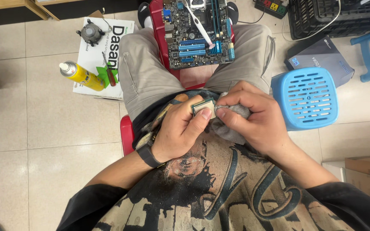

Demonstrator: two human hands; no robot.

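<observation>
While we look down from a head-worn camera at a seated person's lap, we see the left hand with its fingers closed around a small square processor chip, the thumb pressed on its near edge. Touching the chip from the right, the right hand has its fingers bunched tight on a grey cloth, which hangs down between the two hands. Both hands sit close to the body, just above a dark printed shirt.

Farther away, a green and blue motherboard lies on a red stool between the knees, with a white toothbrush resting across it. To the left, on the tiled floor, a white cardboard sheet carries a yellow spray can, a screwdriver and a round cooler fan. To the right stands a blue plastic stool, with a dark box beyond it.
</observation>
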